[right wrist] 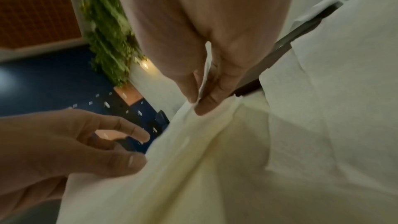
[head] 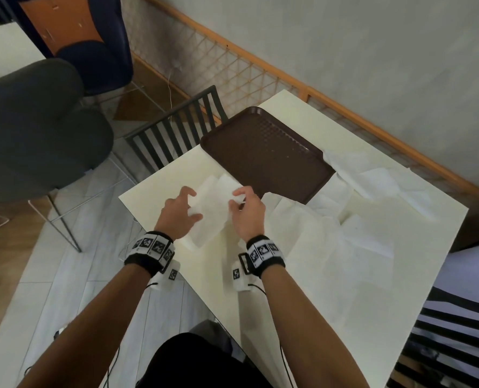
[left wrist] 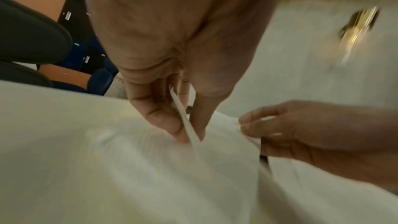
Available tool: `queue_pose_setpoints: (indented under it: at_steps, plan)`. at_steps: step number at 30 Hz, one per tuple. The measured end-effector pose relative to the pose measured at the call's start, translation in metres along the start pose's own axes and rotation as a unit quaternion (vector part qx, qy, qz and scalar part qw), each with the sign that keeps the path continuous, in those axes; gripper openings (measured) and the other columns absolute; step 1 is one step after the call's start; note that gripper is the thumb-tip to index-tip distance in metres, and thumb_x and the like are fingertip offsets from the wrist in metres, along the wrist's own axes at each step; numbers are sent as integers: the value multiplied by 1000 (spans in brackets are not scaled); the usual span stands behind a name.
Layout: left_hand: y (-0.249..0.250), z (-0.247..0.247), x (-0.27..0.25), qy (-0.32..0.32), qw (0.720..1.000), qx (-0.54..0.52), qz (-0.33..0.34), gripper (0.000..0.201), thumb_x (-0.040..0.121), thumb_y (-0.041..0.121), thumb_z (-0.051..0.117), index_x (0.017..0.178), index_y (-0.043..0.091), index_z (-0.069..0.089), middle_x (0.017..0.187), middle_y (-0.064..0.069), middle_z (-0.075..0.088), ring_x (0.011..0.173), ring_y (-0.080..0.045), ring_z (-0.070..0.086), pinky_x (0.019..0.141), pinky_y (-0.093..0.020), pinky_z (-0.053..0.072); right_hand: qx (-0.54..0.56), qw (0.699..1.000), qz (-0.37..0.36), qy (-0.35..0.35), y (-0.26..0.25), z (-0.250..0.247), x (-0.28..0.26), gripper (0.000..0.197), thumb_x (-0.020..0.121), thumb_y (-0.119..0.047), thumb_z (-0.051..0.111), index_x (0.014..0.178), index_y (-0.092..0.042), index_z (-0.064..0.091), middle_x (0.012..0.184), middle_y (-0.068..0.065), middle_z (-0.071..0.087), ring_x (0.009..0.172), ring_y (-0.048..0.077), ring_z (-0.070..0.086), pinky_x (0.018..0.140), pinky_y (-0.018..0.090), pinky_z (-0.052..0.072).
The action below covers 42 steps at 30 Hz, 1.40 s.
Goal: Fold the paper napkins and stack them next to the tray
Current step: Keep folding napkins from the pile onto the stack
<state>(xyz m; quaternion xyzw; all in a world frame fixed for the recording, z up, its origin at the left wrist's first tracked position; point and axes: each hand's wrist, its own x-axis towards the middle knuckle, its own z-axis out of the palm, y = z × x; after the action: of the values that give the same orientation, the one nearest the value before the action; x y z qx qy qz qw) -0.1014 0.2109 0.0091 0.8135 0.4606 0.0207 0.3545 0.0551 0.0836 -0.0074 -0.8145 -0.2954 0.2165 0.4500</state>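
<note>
A white paper napkin (head: 213, 211) is lifted just above the cream table (head: 159, 203), near the front corner of the brown tray (head: 266, 152). My left hand (head: 194, 204) pinches its left edge; the left wrist view shows the paper (left wrist: 150, 176) caught between thumb and finger (left wrist: 191, 135). My right hand (head: 238, 197) pinches the napkin's far right corner, and in the right wrist view thumb and forefinger (right wrist: 197, 105) close on the sheet (right wrist: 215, 159). The napkin hangs creased between both hands.
Several unfolded napkins (head: 325, 236) lie spread over the table's right half, some beside the tray's right end (head: 378, 180). A dark slatted chair (head: 176, 133) and a grey padded chair (head: 36, 130) stand off the left edge. A wooden lattice rail (head: 260, 68) runs behind.
</note>
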Motion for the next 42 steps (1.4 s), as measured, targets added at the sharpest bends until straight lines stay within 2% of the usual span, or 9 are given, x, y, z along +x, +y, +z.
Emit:
queue_pose_setpoints:
  at_steps: [3, 10, 14, 19, 26, 32, 35, 38, 42]
  plan:
    - [-13, 23, 1, 0, 999, 40, -6, 49, 94, 19, 77, 135, 16, 50, 122, -16, 63, 118, -39, 60, 99, -51, 51, -96, 991, 15, -90, 4, 4, 4, 36, 101, -12, 68, 135, -19, 60, 139, 14, 55, 128, 34, 58, 106, 38, 47]
    - [8, 54, -39, 177, 979, 38, 98, 54, 89, 15, 82, 136, 15, 56, 137, -12, 50, 127, -35, 45, 101, -49, 48, -209, 976, -43, 37, 30, -97, 5, 22, 100, -24, 68, 120, -19, 59, 123, 10, 60, 113, 35, 61, 92, 46, 55]
    - [37, 86, -53, 86, 982, -35, 162, 27, 96, 26, 75, 120, 23, 62, 109, 6, 61, 103, -17, 59, 92, -41, 55, -273, 959, 70, -19, 66, -150, 9, 46, 96, -50, 75, 127, -20, 60, 129, 12, 63, 124, 42, 59, 104, 52, 51]
    - [61, 137, -58, -70, 985, 18, 155, 58, 91, 44, 78, 139, 25, 51, 122, 8, 55, 119, -19, 48, 107, -42, 46, -290, 945, 92, -118, 85, -165, 1, 58, 93, -61, 75, 138, -25, 64, 131, 3, 72, 135, 33, 51, 109, 48, 44]
    - [80, 131, -67, -28, 983, -118, 140, 60, 101, 62, 58, 149, 28, 49, 142, 10, 54, 132, -14, 43, 110, -29, 35, -48, 994, -65, -77, 37, -201, -33, 29, 101, -49, 76, 75, -41, 68, 81, -14, 71, 90, 14, 68, 91, 36, 53]
    - [109, 84, -87, -159, 869, -467, 28, 63, 95, 67, 63, 148, 37, 48, 120, -7, 78, 119, -25, 72, 106, -47, 56, 150, 984, -64, 67, 8, -222, -44, 27, 105, -38, 76, 88, -17, 77, 85, -3, 73, 82, 11, 61, 80, 28, 48]
    - [123, 68, -97, -167, 819, -545, 61, 76, 95, 26, 81, 158, 37, 39, 131, -11, 75, 125, -30, 70, 100, -45, 60, 146, 978, 23, 146, 24, -212, -41, 19, 101, -50, 76, 97, -32, 77, 75, -16, 66, 72, 10, 55, 79, 31, 46]
    - [124, 60, -100, -123, 852, -499, 103, 74, 86, -2, 84, 148, 29, 57, 128, -9, 76, 120, -29, 73, 100, -52, 61, 126, 974, 62, 176, 36, -191, -49, 11, 103, -47, 72, 110, -38, 70, 83, -15, 67, 67, 5, 58, 80, 33, 51]
    - [111, 54, -95, -41, 915, -387, 110, 28, 86, 13, 89, 111, 23, 83, 118, 5, 80, 114, -17, 74, 104, -53, 59, 235, 966, 63, 83, 33, -177, -69, 51, 101, -39, 79, 143, -50, 50, 125, -12, 74, 97, 12, 75, 85, 36, 63]
